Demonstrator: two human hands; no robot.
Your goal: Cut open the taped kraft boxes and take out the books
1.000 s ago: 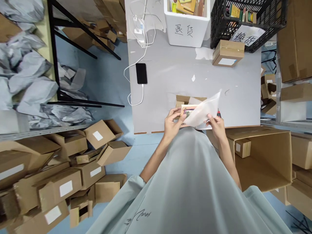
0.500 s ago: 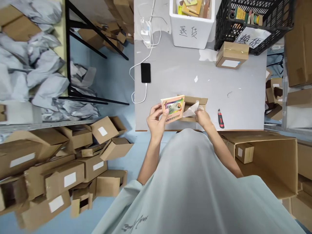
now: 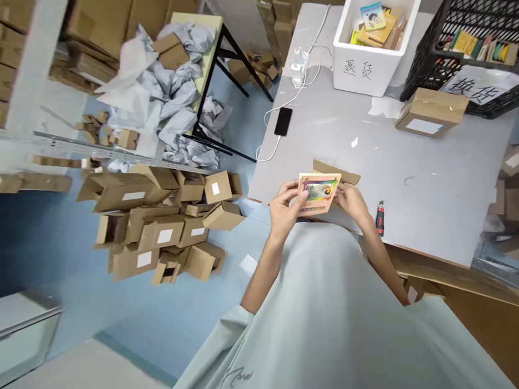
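My left hand [image 3: 286, 208] grips a small peach-coloured book [image 3: 319, 201] by its left side, thumb on the front. The cover has a rainbow-edged picture, and the book is raised above the table's front edge. My right hand [image 3: 352, 201] is at the book's right edge with its fingers curled. The fingertips are partly hidden, so I cannot tell what they hold. Behind the book and that hand is an opened cardboard box [image 3: 346, 175], mostly covered from view. A red and black utility knife [image 3: 380, 219] lies on the table, right of my right hand.
On the grey table [image 3: 324, 140] are a phone [image 3: 283, 121] on a white cable, a closed carton [image 3: 432, 112], a white bin [image 3: 360, 70] of books and a black crate [image 3: 462, 48]. Several opened cartons [image 3: 162, 219] are heaped left. A white sheet [image 3: 248, 265] shows beside my left forearm.
The view has swung left. My right hand held crumpled white wrapping before; now that is out of the hand, which has come to the book's right edge. The book stays in my left hand.
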